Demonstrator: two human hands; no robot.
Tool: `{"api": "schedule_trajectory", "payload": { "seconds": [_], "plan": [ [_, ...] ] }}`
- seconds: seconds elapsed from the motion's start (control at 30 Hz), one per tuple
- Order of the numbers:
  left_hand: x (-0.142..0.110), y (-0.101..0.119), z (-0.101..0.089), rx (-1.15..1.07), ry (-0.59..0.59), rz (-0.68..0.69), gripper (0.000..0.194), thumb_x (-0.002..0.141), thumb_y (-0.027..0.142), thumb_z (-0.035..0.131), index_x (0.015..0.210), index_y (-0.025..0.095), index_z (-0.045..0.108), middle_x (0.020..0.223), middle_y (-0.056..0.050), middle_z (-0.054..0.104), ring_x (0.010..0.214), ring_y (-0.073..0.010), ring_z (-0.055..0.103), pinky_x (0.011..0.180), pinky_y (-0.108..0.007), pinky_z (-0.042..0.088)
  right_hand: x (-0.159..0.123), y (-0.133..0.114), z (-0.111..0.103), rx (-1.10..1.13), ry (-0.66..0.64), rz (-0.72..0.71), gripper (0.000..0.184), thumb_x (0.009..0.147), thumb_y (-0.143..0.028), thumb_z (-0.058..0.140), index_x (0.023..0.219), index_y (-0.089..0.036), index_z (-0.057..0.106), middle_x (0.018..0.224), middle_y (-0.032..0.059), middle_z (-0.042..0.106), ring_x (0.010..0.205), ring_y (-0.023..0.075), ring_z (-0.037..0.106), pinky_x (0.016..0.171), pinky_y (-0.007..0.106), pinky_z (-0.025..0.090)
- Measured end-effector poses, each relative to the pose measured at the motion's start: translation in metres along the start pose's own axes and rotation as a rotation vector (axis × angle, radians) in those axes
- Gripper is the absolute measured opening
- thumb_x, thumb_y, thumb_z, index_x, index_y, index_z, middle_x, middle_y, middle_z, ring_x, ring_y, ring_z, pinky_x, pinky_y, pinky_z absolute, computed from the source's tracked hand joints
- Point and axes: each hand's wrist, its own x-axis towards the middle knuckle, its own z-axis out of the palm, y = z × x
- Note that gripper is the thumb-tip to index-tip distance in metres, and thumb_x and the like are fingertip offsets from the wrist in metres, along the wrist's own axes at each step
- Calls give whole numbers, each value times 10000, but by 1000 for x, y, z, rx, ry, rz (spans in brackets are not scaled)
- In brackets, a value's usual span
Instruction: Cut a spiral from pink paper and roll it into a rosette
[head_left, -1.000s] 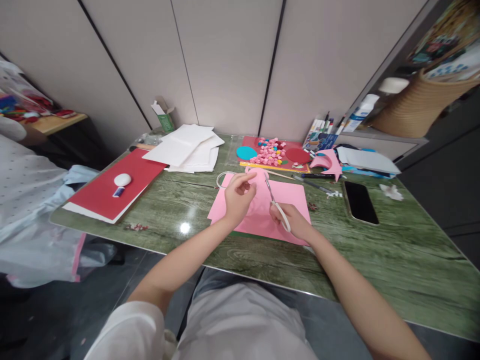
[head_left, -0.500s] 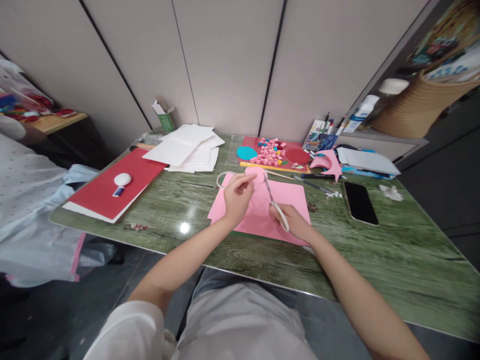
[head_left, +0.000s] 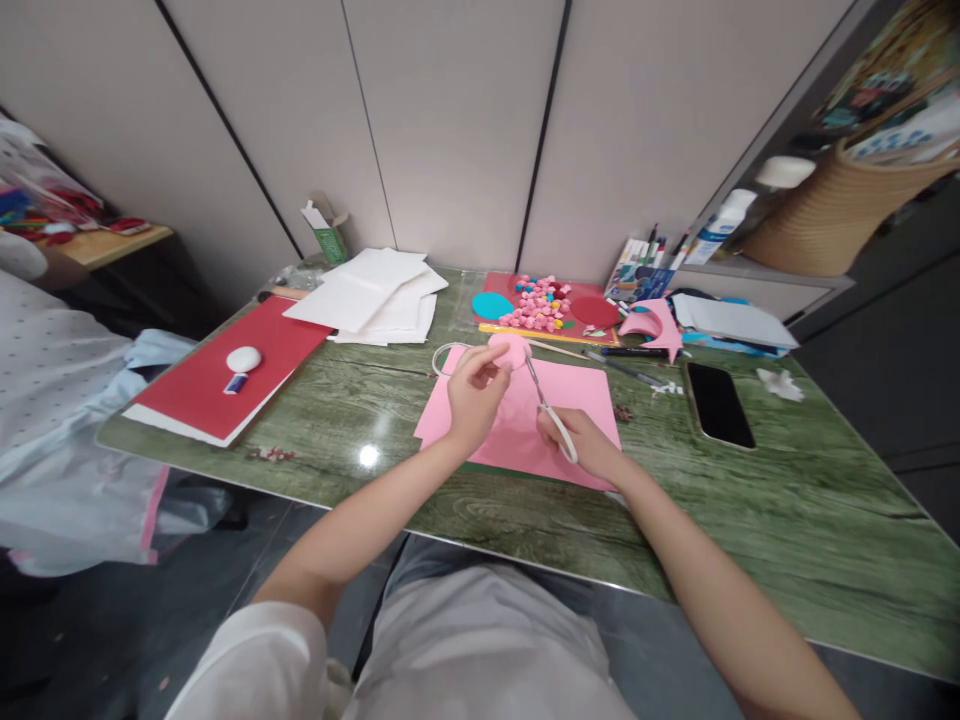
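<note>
My left hand [head_left: 478, 392] pinches a small rounded piece of pink paper [head_left: 511, 350] between thumb and fingers. In my right hand [head_left: 564, 432] is a pair of scissors [head_left: 556, 425] with white handles, the blades pointing up and away at the right edge of that paper piece. Below both hands lie pink sheets [head_left: 589, 400] on the green table, with a dark green edge showing under them. The fingers inside the scissor handles are partly hidden.
Beyond the hands, a red sheet [head_left: 596, 310] carries many pink paper bits [head_left: 541, 305] and a blue disc [head_left: 492, 306]. A phone [head_left: 720, 405] lies right, white sheets [head_left: 375, 290] back left, a red folder [head_left: 217, 370] farther left. A person's dotted clothing [head_left: 67, 400] is at the left.
The pink paper piece has turned slightly in my left hand and shows more of its flat face. My hands have otherwise hardly moved; the scissors stay at its right edge.
</note>
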Motion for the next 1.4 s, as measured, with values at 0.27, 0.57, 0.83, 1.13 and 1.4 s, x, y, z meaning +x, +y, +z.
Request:
{"api": "schedule_trajectory", "payload": {
  "seconds": [0.27,0.57,0.83,1.13,1.4],
  "plan": [
    [0,3,-1,7,-67,-6,231,718,266,597,940,217,639,908,-57,563,786,-115,521,643,-239,436,0,1,0,-30,24,-16,396,847,-442,342,558,-176,397,550,-18,450,541,109,391,555,248,319],
    [0,5,-2,26,-42,-1,128,724,233,583,817,201,666,835,-49,574,802,-128,534,661,-253,444,0,1,-3,-47,5,-20,388,855,-435,324,569,-179,381,555,-19,441,543,109,387,558,249,318],
    [2,8,-4,38,-13,-5,138,729,233,575,822,195,669,833,-52,588,793,-125,542,678,-250,437,0,-1,-2,-37,-2,-9,370,846,-408,341,562,-176,393,552,-18,442,543,108,383,556,248,318],
    [1,4,0,-13,-8,11,204,729,234,586,923,205,641,898,-54,563,750,-98,514,665,-234,432,-1,0,-1,-38,-5,-2,382,850,-425,339,563,-178,387,549,-22,438,538,108,385,553,246,311],
    [1,3,0,1,-50,6,205,713,252,607,909,210,644,859,-42,559,731,-100,501,639,-238,416,0,2,-1,-44,5,-31,385,855,-439,319,579,-178,385,563,-17,440,547,110,388,559,251,314]
  ]
}}
